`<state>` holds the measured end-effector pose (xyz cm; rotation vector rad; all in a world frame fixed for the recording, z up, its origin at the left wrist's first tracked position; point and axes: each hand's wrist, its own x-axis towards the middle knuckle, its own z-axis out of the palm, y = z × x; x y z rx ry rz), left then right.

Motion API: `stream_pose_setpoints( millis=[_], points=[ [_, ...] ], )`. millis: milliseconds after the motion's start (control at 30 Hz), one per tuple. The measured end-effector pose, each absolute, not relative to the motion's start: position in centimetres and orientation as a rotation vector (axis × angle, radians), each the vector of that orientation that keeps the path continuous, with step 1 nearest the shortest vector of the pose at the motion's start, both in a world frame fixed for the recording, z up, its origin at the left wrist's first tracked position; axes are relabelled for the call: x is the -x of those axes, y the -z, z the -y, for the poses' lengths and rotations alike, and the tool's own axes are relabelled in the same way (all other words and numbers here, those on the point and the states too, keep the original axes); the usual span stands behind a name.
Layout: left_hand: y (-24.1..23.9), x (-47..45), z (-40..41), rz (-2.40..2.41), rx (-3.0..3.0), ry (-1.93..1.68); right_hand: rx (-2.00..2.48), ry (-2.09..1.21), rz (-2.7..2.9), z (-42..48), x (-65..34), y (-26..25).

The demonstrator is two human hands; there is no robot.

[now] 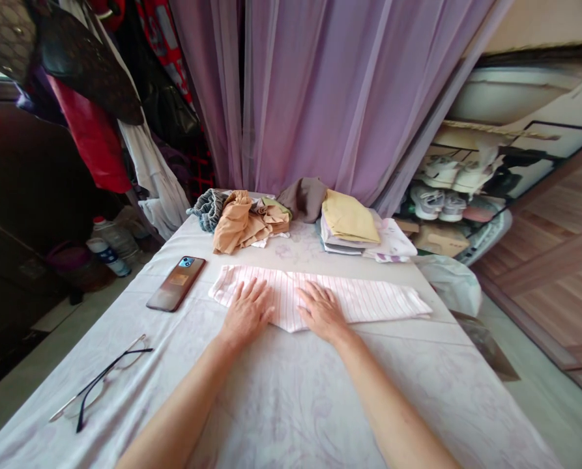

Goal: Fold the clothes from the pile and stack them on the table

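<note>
A pair of white and pink striped trousers (373,299) lies flat, folded lengthwise into a long strip across the table. My left hand (247,311) rests palm down on its left part, fingers stretched out. Flat on the cloth near the middle is my right hand (321,312), its fingers spread too. Neither hand grips anything. The fabric under both palms is hidden.
Behind the trousers are a heap of crumpled clothes (239,221) and a folded stack topped by a yellow garment (350,218). A phone (176,284) and eyeglasses (100,381) lie on the left of the cloth-covered table (281,404). A shoe rack (447,189) stands right.
</note>
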<state>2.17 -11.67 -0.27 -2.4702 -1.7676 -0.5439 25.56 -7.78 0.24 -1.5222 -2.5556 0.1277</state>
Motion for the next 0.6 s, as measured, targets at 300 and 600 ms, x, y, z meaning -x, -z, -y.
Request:
stream_pose_setpoints(
  millis=[300,600],
  points=[
    [0.4,-3.9,11.7,1.757,2.618,0.395,1.572,0.038,2.135,6.7,-34.4,1.0],
    [0.0,-6.8,13.1,1.446,2.879,0.631,2.32,0.257,1.17,8.2,-46.1,0.5]
  ],
)
